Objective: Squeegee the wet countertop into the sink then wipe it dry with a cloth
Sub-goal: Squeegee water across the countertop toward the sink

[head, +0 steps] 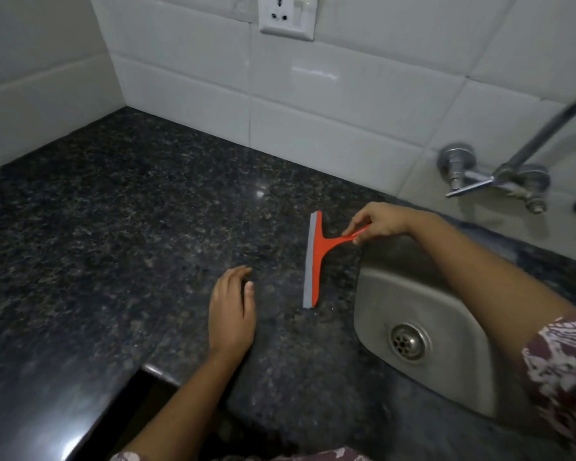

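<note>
An orange squeegee (315, 261) with a grey rubber blade stands with its blade on the dark speckled granite countertop (130, 211), just left of the steel sink (426, 314). My right hand (379, 221) pinches the end of its thin orange handle above the sink's far left corner. My left hand (231, 311) lies flat on the counter, fingers straight, a short way left of the blade and apart from it. No cloth is in view.
The sink has a round drain (409, 341). A chrome wall tap (499, 174) juts out over its far side. White tiles line the back and left walls, with a socket plate (286, 15) up high. The counter's front edge steps back at lower left.
</note>
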